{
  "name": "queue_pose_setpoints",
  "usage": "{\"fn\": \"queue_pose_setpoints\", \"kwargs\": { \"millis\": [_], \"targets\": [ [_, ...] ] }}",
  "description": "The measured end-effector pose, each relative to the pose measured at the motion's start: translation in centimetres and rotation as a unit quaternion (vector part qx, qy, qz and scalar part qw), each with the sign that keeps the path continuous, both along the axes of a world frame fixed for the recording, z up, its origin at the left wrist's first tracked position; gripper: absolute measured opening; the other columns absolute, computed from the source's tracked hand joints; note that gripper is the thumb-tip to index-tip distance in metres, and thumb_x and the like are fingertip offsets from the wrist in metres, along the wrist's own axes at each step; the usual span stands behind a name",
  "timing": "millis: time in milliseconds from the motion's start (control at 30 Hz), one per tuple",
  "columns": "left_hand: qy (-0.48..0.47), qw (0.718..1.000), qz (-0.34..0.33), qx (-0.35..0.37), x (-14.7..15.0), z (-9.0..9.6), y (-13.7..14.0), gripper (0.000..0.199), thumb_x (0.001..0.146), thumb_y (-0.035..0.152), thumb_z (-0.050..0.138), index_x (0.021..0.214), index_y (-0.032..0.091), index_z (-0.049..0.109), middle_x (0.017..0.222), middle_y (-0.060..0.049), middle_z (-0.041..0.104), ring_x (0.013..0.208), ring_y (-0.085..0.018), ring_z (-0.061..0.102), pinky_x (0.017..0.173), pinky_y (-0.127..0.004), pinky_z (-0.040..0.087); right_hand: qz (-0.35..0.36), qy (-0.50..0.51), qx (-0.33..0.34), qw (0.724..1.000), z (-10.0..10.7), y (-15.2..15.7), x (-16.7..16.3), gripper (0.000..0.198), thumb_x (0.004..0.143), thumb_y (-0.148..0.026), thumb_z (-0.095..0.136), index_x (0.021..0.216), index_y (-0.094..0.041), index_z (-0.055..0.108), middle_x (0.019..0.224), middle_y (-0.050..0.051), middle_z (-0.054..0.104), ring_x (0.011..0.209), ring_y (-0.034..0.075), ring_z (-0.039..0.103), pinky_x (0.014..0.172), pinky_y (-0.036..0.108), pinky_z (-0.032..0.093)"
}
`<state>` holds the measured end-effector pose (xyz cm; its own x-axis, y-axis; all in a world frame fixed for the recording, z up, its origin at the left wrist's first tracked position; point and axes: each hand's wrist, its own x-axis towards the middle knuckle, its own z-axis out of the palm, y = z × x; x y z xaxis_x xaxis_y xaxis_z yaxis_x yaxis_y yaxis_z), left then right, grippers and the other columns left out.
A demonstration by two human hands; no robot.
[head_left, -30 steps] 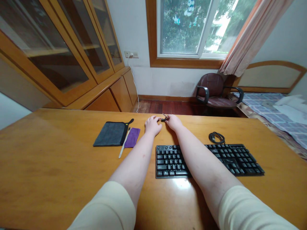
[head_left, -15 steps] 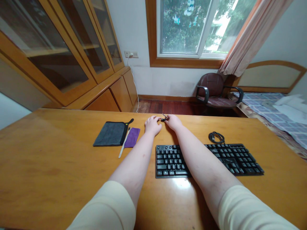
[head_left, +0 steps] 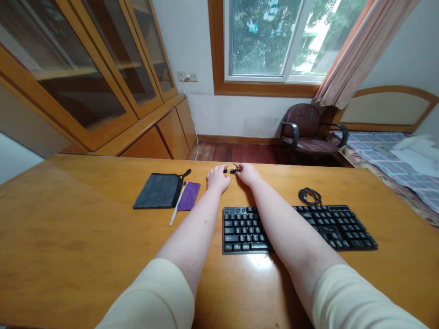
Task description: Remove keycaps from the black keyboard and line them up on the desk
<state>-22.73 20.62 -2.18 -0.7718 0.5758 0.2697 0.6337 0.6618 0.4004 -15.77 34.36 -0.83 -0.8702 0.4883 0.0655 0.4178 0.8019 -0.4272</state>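
Along the far edge of a glossy wooden desk [head_left: 85, 237], both hands close together. Right hand [head_left: 248, 174]: fingers pinched on a thin wire-like tool [head_left: 235, 165], tip poking out past them. Left hand [head_left: 217, 178]: fingers bent, one small black piece [head_left: 225, 171] at the fingertips; gripped or just touched, can't tell. Second black piece [head_left: 233, 171] between the hands, beside the right fingertips. Too small for detail.

Nearer the person: black keyboard [head_left: 245, 230], right forearm crossing above it. Coiled black cable [head_left: 309, 196] just behind its right half. Left side of desk: dark gray cloth pouch [head_left: 159, 191], white-handled toothbrush [head_left: 174, 214], purple cloth [head_left: 189, 196], side by side. Bright glare in front of keyboard.

Room: glass-door wooden cabinet [head_left: 146, 145] at left, wall socket [head_left: 187, 76] with white cord [head_left: 195, 123] hanging, window [head_left: 264, 45] with wooden frame, pink curtain [head_left: 363, 50] at its right. Maroon armchair [head_left: 303, 121] on reddish floor [head_left: 236, 151]; bed [head_left: 373, 146] with checked cover, far right.
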Motion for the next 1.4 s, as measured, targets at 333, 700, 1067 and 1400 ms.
{"fn": "queue_pose_setpoints", "kwargs": {
  "millis": [333,700,1067,1400],
  "targets": [
    [-0.007,1.0,0.011,-0.016,0.19,0.3,-0.1,0.039,0.077,0.022,0.052,0.115,0.03,0.055,0.115,-0.003,0.059,0.107,-0.022,0.051,0.094,-0.033,0.037,-0.005,-0.004,-0.004,1.0,0.78,-0.41,0.36,0.018,0.081,-0.034,0.057,0.09,-0.02,0.062,0.092,0.007,0.066,0.082,0.017,0.058,0.067,0.023,0.04],
    [-0.008,1.0,0.014,-0.019,0.29,0.46,-0.1,0.03,0.085,0.025,0.045,0.113,0.03,0.058,0.113,-0.004,0.06,0.106,-0.021,0.052,0.093,-0.032,0.037,-0.02,-0.004,-0.019,1.0,0.89,-0.5,0.33,0.023,0.081,-0.037,0.056,0.095,-0.019,0.064,0.094,0.008,0.067,0.083,0.017,0.059,0.068,0.023,0.041],
    [-0.011,1.0,0.022,-0.014,-0.17,0.26,0.04,0.024,0.089,0.028,0.042,0.101,0.03,0.062,0.105,-0.002,0.063,0.1,-0.02,0.054,0.087,-0.03,0.039,-0.015,0.003,-0.026,1.0,0.57,-0.31,0.29,0.028,0.082,-0.042,0.054,0.096,-0.02,0.065,0.094,0.008,0.067,0.082,0.017,0.059,0.067,0.024,0.041],
    [-0.029,0.999,0.034,-0.008,0.04,0.5,0.04,0.017,0.084,0.027,0.05,0.098,0.03,0.061,0.104,-0.002,0.063,0.099,-0.02,0.054,0.085,-0.03,0.04,-0.016,0.005,-0.029,0.999,0.59,-0.29,0.33,0.023,0.083,-0.038,0.054,0.095,-0.022,0.064,0.096,0.007,0.067,0.085,0.018,0.06,0.069,0.024,0.042]
  ]
}}
